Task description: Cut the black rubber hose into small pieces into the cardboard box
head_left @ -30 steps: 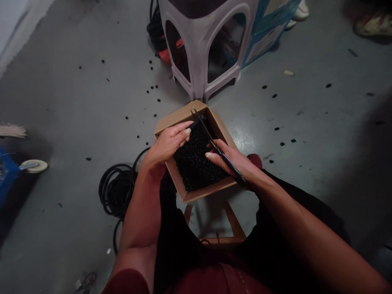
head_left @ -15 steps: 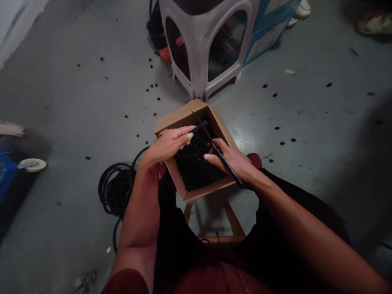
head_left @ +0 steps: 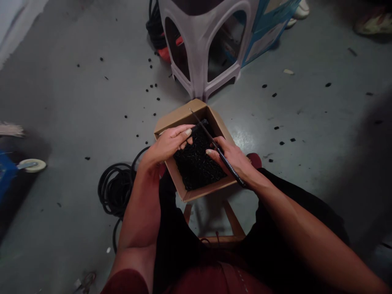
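Note:
An open cardboard box (head_left: 219, 126) sits between my knees, with many small black pieces (head_left: 200, 163) inside. My left hand (head_left: 171, 141) reaches over its left wall, fingers closed around a short black ribbed piece (head_left: 201, 123) that looks like corrugated tube. My right hand (head_left: 228, 153) is closed on a long thin tool (head_left: 228, 164) with a dark handle. Its slim blade or shaft points up and left, crossing the ribbed piece in view. Whether the two touch, I cannot tell. The tool's exact kind is unclear.
A grey plastic stool (head_left: 197, 49) stands just beyond the box, beside a blue carton (head_left: 263, 36). Coiled black hose (head_left: 114, 190) lies on the floor at left. Small black bits are scattered about the floor. A blue object with a caster wheel (head_left: 32, 165) is at far left.
The thin tool has shifted slightly, its tip a little further up and left. My right hand's thumb has moved slightly; my left hand stays nearly in place on the ribbed piece.

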Motion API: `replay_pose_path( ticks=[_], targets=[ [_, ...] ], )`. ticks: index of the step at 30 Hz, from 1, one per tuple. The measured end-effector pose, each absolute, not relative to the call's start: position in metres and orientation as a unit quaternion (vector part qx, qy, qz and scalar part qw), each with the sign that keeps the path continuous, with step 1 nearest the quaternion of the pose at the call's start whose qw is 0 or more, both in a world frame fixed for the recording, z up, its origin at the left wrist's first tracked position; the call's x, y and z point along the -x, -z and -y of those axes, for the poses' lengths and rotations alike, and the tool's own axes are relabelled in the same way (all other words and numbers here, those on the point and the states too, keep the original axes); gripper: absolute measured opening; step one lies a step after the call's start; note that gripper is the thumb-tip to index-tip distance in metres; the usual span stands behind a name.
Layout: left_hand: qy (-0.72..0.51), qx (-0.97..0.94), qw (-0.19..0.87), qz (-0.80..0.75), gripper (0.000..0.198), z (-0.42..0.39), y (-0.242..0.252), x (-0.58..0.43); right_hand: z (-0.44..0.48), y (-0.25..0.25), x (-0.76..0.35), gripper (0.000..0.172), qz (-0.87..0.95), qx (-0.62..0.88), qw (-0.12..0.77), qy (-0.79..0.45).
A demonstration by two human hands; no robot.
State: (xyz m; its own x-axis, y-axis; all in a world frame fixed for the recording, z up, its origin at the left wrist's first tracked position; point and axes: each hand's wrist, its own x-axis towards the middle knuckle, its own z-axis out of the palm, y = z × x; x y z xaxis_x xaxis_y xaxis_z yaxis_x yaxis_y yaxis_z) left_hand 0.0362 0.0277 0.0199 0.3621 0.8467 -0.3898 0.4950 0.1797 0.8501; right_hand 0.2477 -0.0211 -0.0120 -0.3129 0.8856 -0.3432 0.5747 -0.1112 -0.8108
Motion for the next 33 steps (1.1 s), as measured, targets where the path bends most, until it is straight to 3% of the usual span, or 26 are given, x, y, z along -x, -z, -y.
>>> replay_pose_path(
  ticks=[5,10,33],
  targets=[
    [-0.176,-0.601,0.556,-0.547,0.031,-0.025,-0.020,-0.037,0.021,0.013,-0.248,0.032,0.656,0.566,0.156,-0.474],
    [-0.145,-0.608,0.560,-0.544,0.036,-0.024,-0.027,-0.037,0.022,0.014,-0.246,0.030,0.664,0.574,0.133,-0.460],
    [-0.129,-0.571,0.606,-0.539,0.022,-0.022,-0.021,-0.032,0.020,0.011,-0.247,0.031,0.672,0.566,0.111,-0.464]
  ],
)
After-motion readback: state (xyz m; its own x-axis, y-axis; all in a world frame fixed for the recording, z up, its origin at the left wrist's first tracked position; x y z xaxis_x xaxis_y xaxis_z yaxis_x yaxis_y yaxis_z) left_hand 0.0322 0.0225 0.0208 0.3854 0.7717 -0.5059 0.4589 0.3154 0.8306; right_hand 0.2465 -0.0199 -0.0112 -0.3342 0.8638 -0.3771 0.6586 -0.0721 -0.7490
